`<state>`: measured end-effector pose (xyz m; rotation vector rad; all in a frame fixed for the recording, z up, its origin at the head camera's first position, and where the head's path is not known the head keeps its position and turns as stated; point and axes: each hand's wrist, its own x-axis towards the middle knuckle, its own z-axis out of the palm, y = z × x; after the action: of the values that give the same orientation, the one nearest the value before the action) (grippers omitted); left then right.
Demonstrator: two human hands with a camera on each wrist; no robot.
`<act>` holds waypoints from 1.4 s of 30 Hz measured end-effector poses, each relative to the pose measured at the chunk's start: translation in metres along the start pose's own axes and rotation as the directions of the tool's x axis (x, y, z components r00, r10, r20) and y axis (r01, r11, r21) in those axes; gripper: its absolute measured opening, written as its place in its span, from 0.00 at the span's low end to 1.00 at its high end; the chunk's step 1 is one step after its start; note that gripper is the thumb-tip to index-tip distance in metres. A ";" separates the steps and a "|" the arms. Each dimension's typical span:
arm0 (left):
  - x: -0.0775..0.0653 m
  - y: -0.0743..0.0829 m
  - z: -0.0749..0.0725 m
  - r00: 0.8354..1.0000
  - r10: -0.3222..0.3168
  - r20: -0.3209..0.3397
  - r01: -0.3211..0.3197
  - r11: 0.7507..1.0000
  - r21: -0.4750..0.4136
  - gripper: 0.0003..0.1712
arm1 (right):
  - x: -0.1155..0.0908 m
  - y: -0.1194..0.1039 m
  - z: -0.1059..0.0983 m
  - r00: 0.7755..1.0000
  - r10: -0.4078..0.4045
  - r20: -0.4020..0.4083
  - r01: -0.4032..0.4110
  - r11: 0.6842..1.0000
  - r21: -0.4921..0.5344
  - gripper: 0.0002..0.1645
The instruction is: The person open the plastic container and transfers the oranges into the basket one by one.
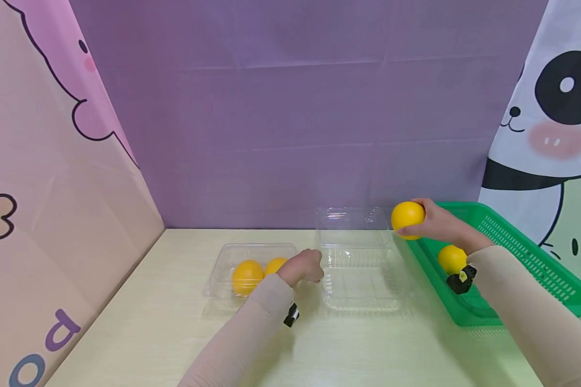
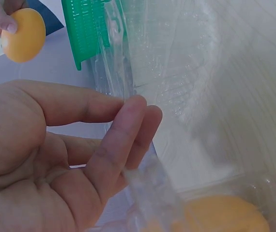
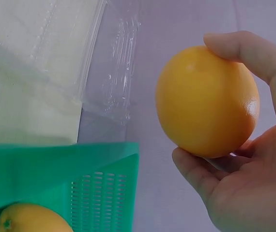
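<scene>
My right hand (image 1: 438, 221) holds a round orange (image 1: 408, 220) between thumb and fingers, raised above the far left corner of the green basket (image 1: 428, 277). The right wrist view shows the same orange (image 3: 207, 101) with its smooth, shiny skin. An open clear plastic box (image 1: 360, 279) stands mid-table, lid tilted back. At this box's left edge is my left hand (image 1: 306, 266); in the left wrist view its curled fingertips (image 2: 135, 108) pinch the clear rim. Another clear box (image 1: 218, 274) on the left, its lid down, contains oranges (image 1: 247, 277), partly hidden by my left arm.
Another orange (image 1: 451, 260) lies inside the green basket, partly covered by my right wrist. A purple cloth backdrop (image 1: 281, 134) rises behind the pale table (image 1: 150, 322). Printed cloth panels (image 1: 63, 204) stand at both sides.
</scene>
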<state>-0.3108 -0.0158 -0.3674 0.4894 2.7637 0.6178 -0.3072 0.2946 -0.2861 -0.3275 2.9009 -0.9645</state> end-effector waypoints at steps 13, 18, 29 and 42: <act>0.000 0.000 0.001 1.000 -0.003 -0.006 0.003 1.000 -0.008 0.09 | 0.001 0.019 -0.010 1.000 0.024 -0.020 -0.024 0.999 -0.038 0.60; 0.001 0.000 0.001 1.000 -0.006 -0.009 0.006 1.000 -0.006 0.08 | 0.000 0.025 -0.014 0.999 0.032 -0.020 -0.033 0.999 -0.032 0.60; 0.001 0.001 0.002 1.000 -0.021 0.005 0.021 1.000 -0.012 0.11 | -0.002 0.038 -0.018 0.999 0.044 -0.003 -0.044 0.999 -0.022 0.63; 0.001 0.001 0.001 1.000 -0.012 -0.004 0.012 1.000 -0.014 0.10 | -0.001 0.052 -0.021 0.998 0.058 0.004 -0.058 0.998 0.005 0.63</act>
<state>-0.3113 -0.0140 -0.3681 0.4691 2.7624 0.6361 -0.3186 0.3473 -0.3004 -0.2433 2.8866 -0.9619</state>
